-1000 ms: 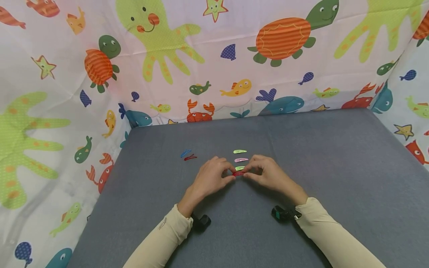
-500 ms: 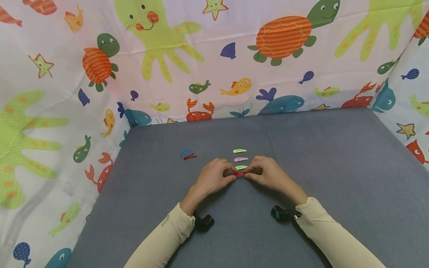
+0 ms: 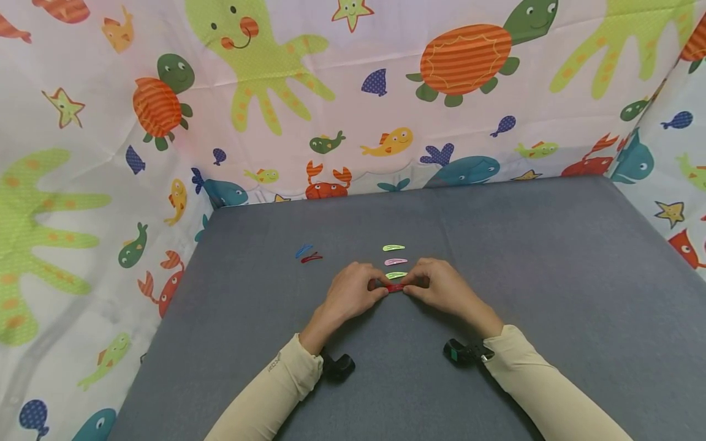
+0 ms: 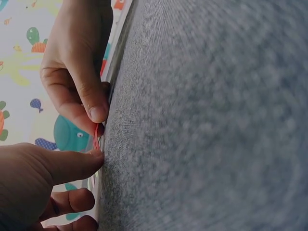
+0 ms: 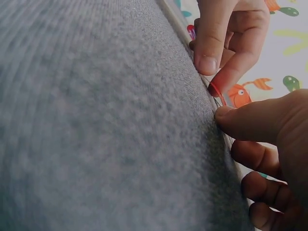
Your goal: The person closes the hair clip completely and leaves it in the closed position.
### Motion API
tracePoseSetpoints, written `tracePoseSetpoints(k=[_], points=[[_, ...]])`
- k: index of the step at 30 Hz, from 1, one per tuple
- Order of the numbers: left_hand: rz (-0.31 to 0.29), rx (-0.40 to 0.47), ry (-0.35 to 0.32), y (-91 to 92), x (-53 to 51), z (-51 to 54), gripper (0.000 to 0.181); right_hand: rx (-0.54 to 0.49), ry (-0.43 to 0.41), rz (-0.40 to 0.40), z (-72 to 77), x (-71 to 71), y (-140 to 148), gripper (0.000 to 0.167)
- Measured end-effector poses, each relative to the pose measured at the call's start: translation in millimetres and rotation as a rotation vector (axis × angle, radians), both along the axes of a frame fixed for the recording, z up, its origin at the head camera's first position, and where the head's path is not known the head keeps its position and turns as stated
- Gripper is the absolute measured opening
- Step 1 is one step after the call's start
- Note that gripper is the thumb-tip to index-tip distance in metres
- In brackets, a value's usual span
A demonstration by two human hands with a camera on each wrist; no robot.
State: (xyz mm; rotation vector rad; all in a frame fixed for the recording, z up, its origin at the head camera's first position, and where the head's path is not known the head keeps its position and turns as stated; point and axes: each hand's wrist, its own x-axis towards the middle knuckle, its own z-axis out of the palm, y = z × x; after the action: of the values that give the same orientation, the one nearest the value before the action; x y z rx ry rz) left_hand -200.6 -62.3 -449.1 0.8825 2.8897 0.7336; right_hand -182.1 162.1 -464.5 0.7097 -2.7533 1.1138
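A red hair clip [image 3: 395, 288] lies crosswise between the two hands, just below a green clip [image 3: 396, 275]. The left hand [image 3: 353, 290] pinches its left end between thumb and forefinger, and the right hand [image 3: 441, 286] pinches its right end. Above the green clip are a pink clip [image 3: 395, 262] and another green clip [image 3: 393, 248], forming a column. Seen from the left wrist, the red clip [image 4: 96, 137] is a thin curved strip between the fingertips; the right wrist view also shows the red clip [image 5: 217, 92] bridging both hands.
A blue clip [image 3: 303, 251] and a dark red clip [image 3: 311, 258] lie close together to the left on the grey surface [image 3: 265, 245]. A curtain [image 3: 353, 110] printed with sea animals stands behind and at both sides.
Both hands stay at the red clip, which has shifted very slightly to the right along with the left hand. The other clips keep their arrangement.
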Motion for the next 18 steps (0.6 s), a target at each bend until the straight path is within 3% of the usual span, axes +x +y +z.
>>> tracePoseSetpoints(k=[18], points=[[0.025, -0.01, 0.012, 1.7, 2.0, 0.9, 0.011, -0.008, -0.015, -0.038, -1.3, 0.2, -1.5, 0.009]])
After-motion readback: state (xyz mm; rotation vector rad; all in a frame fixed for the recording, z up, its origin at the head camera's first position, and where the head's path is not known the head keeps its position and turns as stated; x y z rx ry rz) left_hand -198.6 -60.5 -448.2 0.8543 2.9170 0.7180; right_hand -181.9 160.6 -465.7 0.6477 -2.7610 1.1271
